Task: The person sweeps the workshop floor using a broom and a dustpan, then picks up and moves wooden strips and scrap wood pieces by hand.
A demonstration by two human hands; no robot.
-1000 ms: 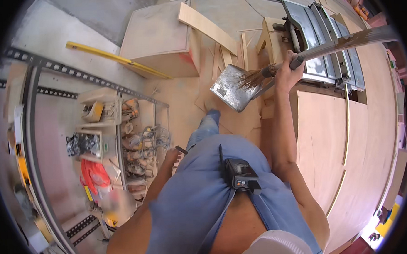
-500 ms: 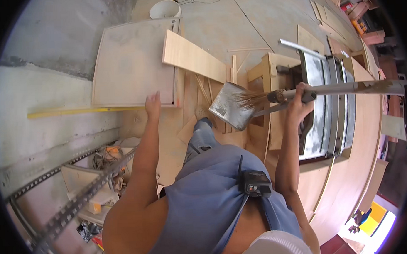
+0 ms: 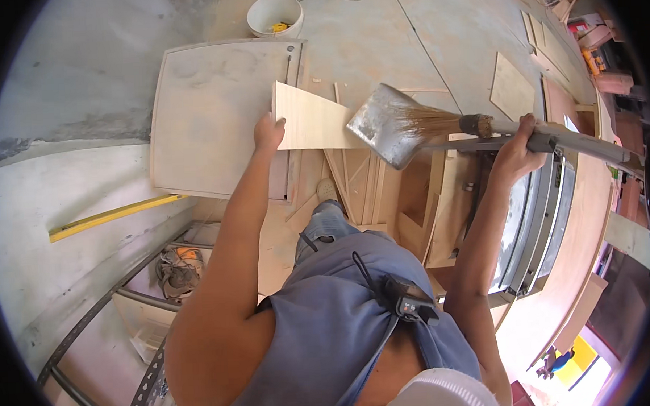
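My left hand (image 3: 269, 131) is closed on the left end of a pale wooden board (image 3: 315, 118), with the thumb at its edge. The board lies partly over a large dusty flat panel (image 3: 205, 121). My right hand (image 3: 517, 155) grips two long handles together, those of a straw broom (image 3: 437, 118) and a flat metal shovel (image 3: 382, 139). The broom's bristles rest against or just above the shovel's blade, which is raised and covers the board's right end from sight.
A white bucket (image 3: 275, 15) with something yellow inside stands at the far side. Thin wood strips (image 3: 339, 184) lie near my foot. A yellow bar (image 3: 115, 216) leans by the left wall. A machine with a metal top (image 3: 518, 231) stands right; a black metal rack (image 3: 77, 337) is near left.
My left hand has moved forward and taken hold of the board, whose angle has shifted. My right hand has moved right and the shovel and broom are now farther forward.
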